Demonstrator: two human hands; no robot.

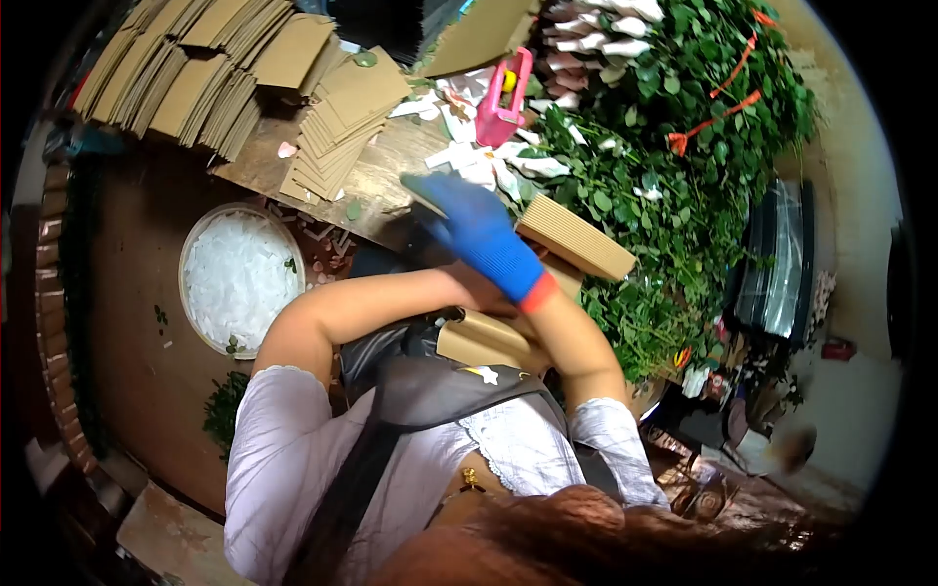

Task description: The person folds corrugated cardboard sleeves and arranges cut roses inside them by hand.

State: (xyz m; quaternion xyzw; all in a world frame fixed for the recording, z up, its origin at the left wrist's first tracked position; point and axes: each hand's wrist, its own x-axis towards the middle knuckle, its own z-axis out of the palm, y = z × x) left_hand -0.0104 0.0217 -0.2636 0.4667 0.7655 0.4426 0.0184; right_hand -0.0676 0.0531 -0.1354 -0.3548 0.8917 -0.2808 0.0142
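Observation:
My right hand (464, 215), in a blue glove with a red cuff, is over the front edge of the wooden table (391, 161). Its fingers point up and left and are smeared, so their grip is unclear. A thin tan edge shows beside them. My bare left forearm (401, 298) crosses beneath my right wrist, which hides the left hand. Close to the right wrist is a corrugated cardboard piece (576, 237). Folded brown cardboard (484, 337) lies against my apron. Fanned cardboard sheets (342, 127) rest on the table, left of my glove.
Cardboard stacks (191, 73) fill the back left. A pink holder (505, 103) stands among white scraps. Leafy stems (674, 166) with wrapped white heads (611, 29) cover the right. A round tub of white pieces (239, 278) is on the left, below table height.

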